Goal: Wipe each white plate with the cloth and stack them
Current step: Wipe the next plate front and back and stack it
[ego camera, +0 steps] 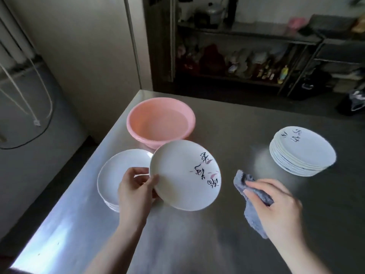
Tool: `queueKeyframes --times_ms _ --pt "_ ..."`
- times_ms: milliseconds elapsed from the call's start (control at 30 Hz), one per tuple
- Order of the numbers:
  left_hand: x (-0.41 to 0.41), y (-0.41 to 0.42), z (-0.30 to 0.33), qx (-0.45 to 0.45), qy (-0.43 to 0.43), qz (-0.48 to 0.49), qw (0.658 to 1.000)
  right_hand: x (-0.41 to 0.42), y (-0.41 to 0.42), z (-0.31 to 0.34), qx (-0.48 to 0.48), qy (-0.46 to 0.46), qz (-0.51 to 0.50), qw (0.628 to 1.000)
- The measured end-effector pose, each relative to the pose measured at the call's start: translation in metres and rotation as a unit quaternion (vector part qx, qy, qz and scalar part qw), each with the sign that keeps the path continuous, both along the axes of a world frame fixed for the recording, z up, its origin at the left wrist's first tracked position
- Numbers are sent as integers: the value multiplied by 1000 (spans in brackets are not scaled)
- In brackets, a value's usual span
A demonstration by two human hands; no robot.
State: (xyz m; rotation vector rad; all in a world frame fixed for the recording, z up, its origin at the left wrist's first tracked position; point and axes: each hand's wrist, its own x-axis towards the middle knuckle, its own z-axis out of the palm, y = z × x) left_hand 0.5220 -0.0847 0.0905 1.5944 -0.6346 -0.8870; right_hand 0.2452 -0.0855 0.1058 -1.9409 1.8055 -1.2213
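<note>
head view: my left hand point(136, 191) pinches the plate point(184, 175) by its rim, tilted face-up toward me for wiping; my right hand point(276, 204) grips the cloth point(254, 196), just beside it
stacks: left pile point(120, 175) under the plate; right stack point(302, 153) well apart, likely wiped
basin point(161, 123): behind, on table point(227, 119)

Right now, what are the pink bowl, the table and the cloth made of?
The pink bowl looks like plastic: smooth, matte, thin rolled rim. The table seems to be brushed metal, probably stainless steel, with a soft grey sheen and blurry reflections. The cloth in the right hand looks like fuzzy grey fabric, maybe microfibre; it crumples softly.
</note>
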Motion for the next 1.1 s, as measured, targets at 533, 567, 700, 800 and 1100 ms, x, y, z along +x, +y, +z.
queueKeyframes --times_ms 533,567,700,800,1100 --pt "-318 65 -108 165 58 -46 984 -255 51 -41 66 -16 -30 997" --pt "-323 68 -110 172 51 -44 983 -259 52 -44 74 -19 -25 997" --pt "-327 74 -106 200 -2 -95 975 -265 54 -59 101 -20 -14 995" --pt "-312 69 -102 227 -94 -227 942 -259 55 -71 128 -22 11 991" --pt "-299 19 -94 167 -267 -306 898 -212 11 -110 270 153 62 949"
